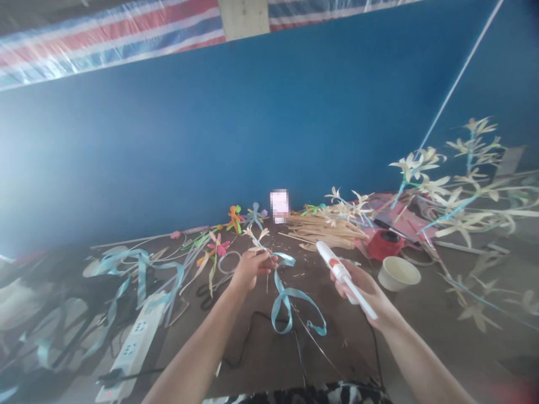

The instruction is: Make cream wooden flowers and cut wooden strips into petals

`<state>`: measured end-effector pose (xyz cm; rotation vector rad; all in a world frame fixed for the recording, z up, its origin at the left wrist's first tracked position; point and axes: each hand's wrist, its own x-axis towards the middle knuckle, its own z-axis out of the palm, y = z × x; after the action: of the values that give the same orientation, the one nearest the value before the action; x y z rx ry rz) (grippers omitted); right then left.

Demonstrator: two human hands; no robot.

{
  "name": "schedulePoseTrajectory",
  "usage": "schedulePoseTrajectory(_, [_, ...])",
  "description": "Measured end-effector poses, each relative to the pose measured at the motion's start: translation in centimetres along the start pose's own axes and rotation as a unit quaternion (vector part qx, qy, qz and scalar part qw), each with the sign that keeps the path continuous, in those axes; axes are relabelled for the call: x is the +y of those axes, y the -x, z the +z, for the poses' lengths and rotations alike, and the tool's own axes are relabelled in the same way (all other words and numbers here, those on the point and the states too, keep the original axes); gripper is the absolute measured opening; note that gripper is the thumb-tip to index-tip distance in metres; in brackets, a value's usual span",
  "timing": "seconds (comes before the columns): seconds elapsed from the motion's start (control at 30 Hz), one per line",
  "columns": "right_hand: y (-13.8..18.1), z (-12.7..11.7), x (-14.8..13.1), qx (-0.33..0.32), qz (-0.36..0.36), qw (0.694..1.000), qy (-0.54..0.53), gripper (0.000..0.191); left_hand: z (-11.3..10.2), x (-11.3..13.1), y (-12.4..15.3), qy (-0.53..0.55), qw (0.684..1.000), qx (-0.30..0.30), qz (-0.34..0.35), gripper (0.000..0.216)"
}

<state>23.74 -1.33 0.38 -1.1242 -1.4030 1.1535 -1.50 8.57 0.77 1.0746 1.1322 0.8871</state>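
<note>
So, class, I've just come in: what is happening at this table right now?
A person is making craft flowers. Their left hand pinches a small pale flower with a light blue ribbon trailing from it onto the brown table. Their right hand holds a white glue gun pointed up and away. Finished flower stems lie at the right.

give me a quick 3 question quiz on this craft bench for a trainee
1. True or false: the right hand holds a white glue gun.
2. Multiple choice: the ribbon trailing from the left hand is A) red B) light blue C) black.
3. Which stands nearer the right hand, the cream bowl or the power strip?

Key
1. True.
2. B; the left hand pinches a pale flower with that ribbon hanging below.
3. The cream bowl, just right of that hand; the power strip lies far left on the table.
</note>
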Motion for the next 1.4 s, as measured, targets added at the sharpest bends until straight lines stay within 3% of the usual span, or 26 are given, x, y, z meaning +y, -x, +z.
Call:
schedulePoseTrajectory(0.17, [0.7, 2.9, -1.6, -0.052, 0.005, 0.991, -0.12, 0.028, 0.7, 0.3, 0.5, -0.022, 1.0, -0.003, 0.003, 0.02])
schedulePoseTrajectory(0.4, [0.5, 4.7, -2.6, -0.082, 0.027, 0.993, -0.076, 0.033, 1.4, 0.5, 1.1, -0.038, 0.999, -0.007, 0.018, 0.022])
schedulePoseTrajectory(0.87, [0.4, 4.9, -1.4, -0.062, 0.061, 0.995, -0.04, 0.043, 1.9, 1.1, 1.5, -0.026, 0.999, -0.018, 0.015, 0.023])
schedulePoseTrajectory(1.4, [0.1, 4.9, -1.2, -0.065, 0.065, 0.996, -0.02, 0.037, 2.7, 1.4, 1.8, -0.027, 0.999, -0.019, 0.021, 0.025])
